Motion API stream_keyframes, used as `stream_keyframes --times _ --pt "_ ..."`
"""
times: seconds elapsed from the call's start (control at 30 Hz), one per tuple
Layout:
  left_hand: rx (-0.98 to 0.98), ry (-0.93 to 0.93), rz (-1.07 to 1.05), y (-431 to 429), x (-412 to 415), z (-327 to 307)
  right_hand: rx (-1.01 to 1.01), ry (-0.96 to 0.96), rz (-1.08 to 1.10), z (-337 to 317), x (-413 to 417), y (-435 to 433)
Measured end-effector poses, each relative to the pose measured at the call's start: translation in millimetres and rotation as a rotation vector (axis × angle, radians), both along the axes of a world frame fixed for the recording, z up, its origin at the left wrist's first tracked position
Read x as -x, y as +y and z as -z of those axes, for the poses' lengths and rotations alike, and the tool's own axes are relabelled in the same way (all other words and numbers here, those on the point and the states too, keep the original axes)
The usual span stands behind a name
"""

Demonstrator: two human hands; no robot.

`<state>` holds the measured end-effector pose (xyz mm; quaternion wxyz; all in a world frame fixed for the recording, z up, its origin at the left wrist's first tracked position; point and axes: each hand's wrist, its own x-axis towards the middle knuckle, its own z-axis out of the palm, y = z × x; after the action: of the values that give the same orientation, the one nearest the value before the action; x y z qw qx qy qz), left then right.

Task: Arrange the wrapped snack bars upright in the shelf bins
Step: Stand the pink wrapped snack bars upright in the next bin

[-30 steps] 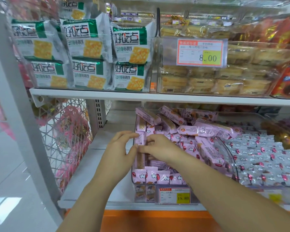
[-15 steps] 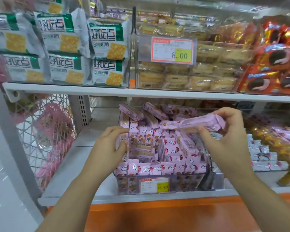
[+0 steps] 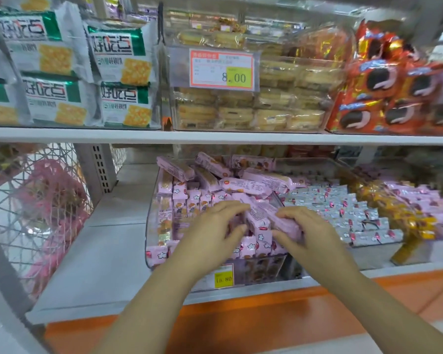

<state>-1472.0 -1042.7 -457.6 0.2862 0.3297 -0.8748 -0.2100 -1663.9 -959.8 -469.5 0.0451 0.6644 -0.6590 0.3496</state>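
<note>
A clear plastic bin (image 3: 152, 213) on the lower shelf holds several pink wrapped snack bars. Upright bars (image 3: 187, 200) fill its front and left; loose bars (image 3: 243, 186) lie piled flat at the back. My right hand (image 3: 304, 231) grips one pink bar (image 3: 283, 221) lying across the front rows. My left hand (image 3: 215, 226) is over the upright bars just left of it, fingers curled, fingertips touching that bar's left end.
A second bin of silver-and-pink wrapped sweets (image 3: 343, 208) sits right of the pink bin, gold-wrapped ones (image 3: 399, 213) further right. The upper shelf (image 3: 215, 136) carries green cracker packs, a cake bin and orange cookie packs. A wire basket (image 3: 36, 200) hangs left.
My right hand lifted a pink bar from the back pile and has brought it down to the front rows. My left hand shifted right to meet it. The view moved left.
</note>
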Motion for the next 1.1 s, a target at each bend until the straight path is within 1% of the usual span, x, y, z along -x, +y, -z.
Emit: stream_keyframes --times 0.07,0.1,0.2,0.23,0.3,0.37,0.47,0.53,0.6,0.73,0.83,0.97,1.1 --pt "-0.002 -0.034 0.024 0 7 2 -0.032 -0.01 -0.033 1 3 3" --pt "-0.006 -0.036 0.027 0 8 2 -0.027 -0.048 -0.038 -1 5 4" --pt "-0.019 0.001 0.026 -3 8 0 0.05 -0.24 0.019 -14 17 -4" --pt "-0.018 0.007 0.024 -4 8 0 0.055 -0.269 0.059 -18 25 -12" --pt "-0.024 0.022 0.019 -7 5 0 -0.03 -0.242 0.148 -23 47 -39" --pt "-0.034 0.037 0.008 -11 4 1 -0.155 -0.16 0.227 -23 71 -74" --pt "-0.036 0.047 -0.018 -18 3 2 -0.33 -0.053 0.263 -17 95 -117" --pt "-0.03 0.046 -0.031 -20 3 2 -0.39 0.027 0.26 -12 101 -130" --pt "-0.025 0.041 -0.041 -22 4 1 -0.36 0.064 0.286 -10 104 -134" --pt "-0.012 0.04 -0.052 -23 5 0 -0.257 0.018 0.304 -16 107 -124" --pt "-0.006 0.036 -0.059 -21 4 -2 -0.289 0.02 0.249 -15 110 -115" --pt "-0.012 0.037 -0.062 -19 4 -1 -0.362 -0.006 0.256 -16 111 -117" --pt "-0.019 0.036 -0.061 -21 4 -1 -0.293 0.002 0.316 -13 111 -114"
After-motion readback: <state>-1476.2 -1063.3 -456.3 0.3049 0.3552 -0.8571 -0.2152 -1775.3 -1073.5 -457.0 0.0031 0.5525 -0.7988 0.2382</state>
